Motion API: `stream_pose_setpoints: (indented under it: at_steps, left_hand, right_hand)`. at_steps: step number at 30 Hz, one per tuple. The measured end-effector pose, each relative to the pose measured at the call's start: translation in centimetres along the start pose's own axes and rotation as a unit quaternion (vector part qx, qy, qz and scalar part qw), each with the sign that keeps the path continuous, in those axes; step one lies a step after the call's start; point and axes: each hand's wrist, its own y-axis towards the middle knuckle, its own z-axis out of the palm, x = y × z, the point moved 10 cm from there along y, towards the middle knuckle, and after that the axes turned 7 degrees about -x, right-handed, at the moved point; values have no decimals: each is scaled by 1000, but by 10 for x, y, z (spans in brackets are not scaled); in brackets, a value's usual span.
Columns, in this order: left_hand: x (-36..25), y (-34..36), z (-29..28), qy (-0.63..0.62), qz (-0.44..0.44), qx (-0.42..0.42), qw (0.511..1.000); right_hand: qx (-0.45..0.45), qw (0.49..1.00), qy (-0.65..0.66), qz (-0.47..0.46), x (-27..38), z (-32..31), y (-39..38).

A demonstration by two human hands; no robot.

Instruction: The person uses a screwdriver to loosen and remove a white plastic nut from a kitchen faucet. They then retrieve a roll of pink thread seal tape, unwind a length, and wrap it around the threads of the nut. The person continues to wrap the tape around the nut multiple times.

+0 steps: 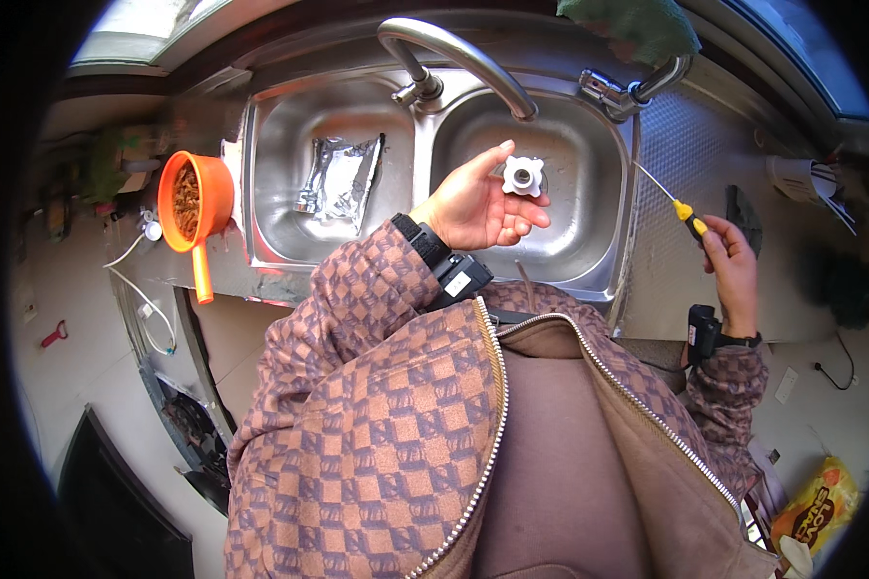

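- Steel sink, double basin [422,145]: from 11 to 1 o'clock of the view's centre.
- Worktop, embossed metal [710,145]: at 2 o'clock, adjoining the sink.
- Floor, pale [48,396]: at 9 o'clock, bearing a small red item [54,334].
- Faucet, arched [468,58]: at 12 o'clock, its spout overhanging the right basin, just beyond the left hand.
- Second tap [603,92] and green cloth [637,29]: both at 1 o'clock.
- Pouch, silver foil [338,183]: at 11 o'clock, lying in the left basin.
- Pan, orange, handled, with brown contents [220,198]: at 10 o'clock, beside the sink.
- Packet, yellow [821,497]: at 4 o'clock.
- Left hand [478,201]: at 1 o'clock, palm up, half open, fingers curled; supports a white lobed fitting [523,177] above the right basin.
- Right hand [732,256]: at 3 o'clock, closed around a yellow-and-black screwdriver [688,217], shaft pointing toward 11 o'clock.
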Motion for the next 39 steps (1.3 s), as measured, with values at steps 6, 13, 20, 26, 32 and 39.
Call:
stream_pose_setpoints:
  at_steps: [6, 13, 20, 26, 32, 39]
  left_hand:
    - [8, -16, 7, 16, 29, -23, 999]
    - [3, -49, -4, 40, 193, -192, 961]
    - [20, -68, 7, 24, 225, -189, 955]
    - [32, -76, 16, 4, 189, -122, 974]
    - [43, -112, 11, 25, 194, -58, 979]
    - [14, -202, -30, 435, 439, -275, 737]
  right_hand:
    - [-138, 985, -76, -65, -95, -29, 7]
    - [-176, 955, -210, -112, -128, -23, 9]
    - [-138, 935, -292, -146, -134, -12, 10]
    - [-137, 926, -321, -142, -133, -11, 11]
    - [-152, 907, -359, -160, -129, -22, 14]
    - [-200, 884, -310, -287, -57, 26, -24]
